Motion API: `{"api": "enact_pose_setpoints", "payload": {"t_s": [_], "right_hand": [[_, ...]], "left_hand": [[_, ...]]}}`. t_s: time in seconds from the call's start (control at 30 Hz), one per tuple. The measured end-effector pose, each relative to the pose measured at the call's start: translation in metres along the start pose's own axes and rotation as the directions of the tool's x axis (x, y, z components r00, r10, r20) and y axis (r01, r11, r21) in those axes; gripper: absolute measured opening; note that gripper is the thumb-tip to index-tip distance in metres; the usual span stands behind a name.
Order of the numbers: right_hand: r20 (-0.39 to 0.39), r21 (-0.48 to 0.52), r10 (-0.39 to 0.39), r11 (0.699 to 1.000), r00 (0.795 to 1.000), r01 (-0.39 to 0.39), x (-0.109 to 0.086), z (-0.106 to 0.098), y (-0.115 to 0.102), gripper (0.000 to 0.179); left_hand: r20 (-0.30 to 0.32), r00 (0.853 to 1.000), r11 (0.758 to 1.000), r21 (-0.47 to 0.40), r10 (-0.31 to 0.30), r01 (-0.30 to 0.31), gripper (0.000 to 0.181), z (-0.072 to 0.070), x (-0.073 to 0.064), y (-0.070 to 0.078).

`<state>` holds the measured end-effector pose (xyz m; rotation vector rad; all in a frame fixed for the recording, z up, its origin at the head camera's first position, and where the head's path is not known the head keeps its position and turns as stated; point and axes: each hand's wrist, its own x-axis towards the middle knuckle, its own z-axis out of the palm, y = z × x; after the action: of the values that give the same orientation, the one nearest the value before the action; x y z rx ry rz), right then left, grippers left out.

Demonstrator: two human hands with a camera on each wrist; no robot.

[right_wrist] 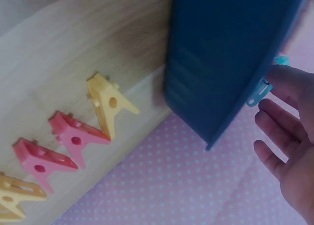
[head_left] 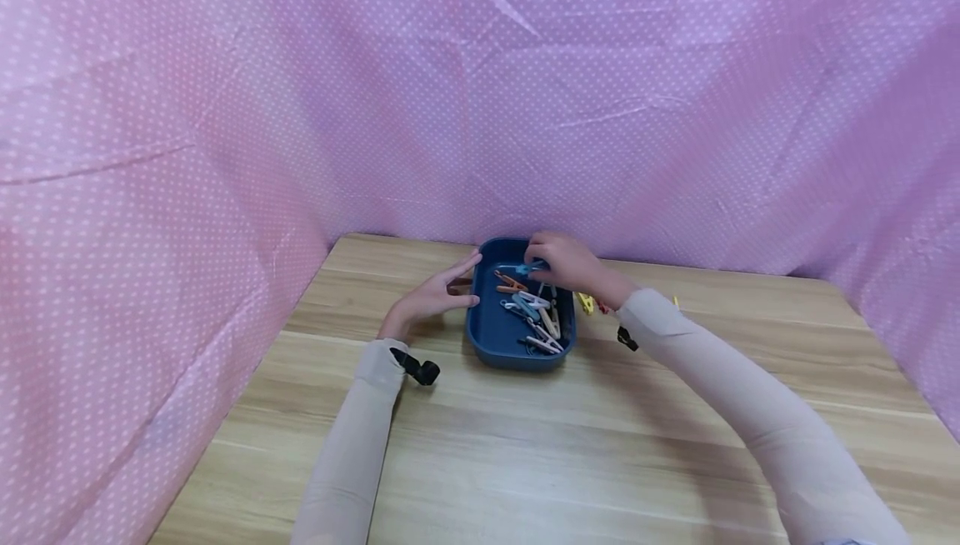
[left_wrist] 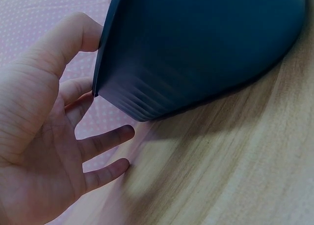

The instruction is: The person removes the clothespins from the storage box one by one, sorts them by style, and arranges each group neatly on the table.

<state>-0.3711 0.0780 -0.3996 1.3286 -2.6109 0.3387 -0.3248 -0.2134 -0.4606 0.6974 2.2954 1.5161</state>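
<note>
- The left hand (head_left: 431, 295) is spreading beside the left side of the box (head_left: 517, 357), fingers mostly straight and closing round nothing; the thumb seems to be touching the rim, probably bracing it lightly against a nudge.
- The box is standing on the table (head_left: 525, 445) between both hands, its long sides running away from the person, an angle that is likely leaving either side within easy reach.
- Inside, loose clips (head_left: 551, 320) are lying jumbled toward the right, an orange clip (head_left: 513, 287) resting farther back; they are pointing every way, as if simply dropped there.
- The teal clip (head_left: 525, 270) is showing at the box's far right part, close by the rim.
- The right hand (head_left: 562, 262) is gripping that teal clip in its fingertips, presumably because something so small is leaving no room for a fuller hold.
- Right of the box, a yellow clip (right_wrist: 104, 105), two red clips (right_wrist: 66, 129) and another yellow one are forming a line, their similar angles suggesting deliberate placing.
</note>
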Motion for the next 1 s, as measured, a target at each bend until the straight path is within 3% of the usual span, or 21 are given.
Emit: {"api": "enact_pose_setpoints", "payload": {"t_s": [0.33, 0.7, 0.83, 1.0], "right_hand": [[-0.109, 0.055, 0.079, 0.996, 0.991, -0.073, -0.053, -0.032, 0.007, 0.021], [-0.272, 0.102, 0.134, 0.989, 0.953, -0.11, -0.128, -0.055, 0.049, 0.018], [-0.271, 0.134, 0.182, 0.98, 0.945, -0.151, -0.147, -0.057, 0.059, 0.015], [-0.231, 0.151, 0.284, 0.955, 0.931, -0.254, -0.161, -0.059, 0.067, 0.011]], "left_hand": [[0.015, 1.0, 1.0, 0.023, 0.014, -0.014, 0.081, 0.007, 0.004, 0.002], [0.018, 1.0, 1.0, 0.01, 0.01, -0.011, 0.082, 0.007, 0.005, 0.001], [0.014, 1.0, 1.0, 0.013, 0.0, -0.001, 0.081, 0.005, 0.002, 0.001], [-0.012, 1.0, 0.999, 0.026, -0.019, 0.019, 0.081, 0.003, 0.0, 0.002]]}}
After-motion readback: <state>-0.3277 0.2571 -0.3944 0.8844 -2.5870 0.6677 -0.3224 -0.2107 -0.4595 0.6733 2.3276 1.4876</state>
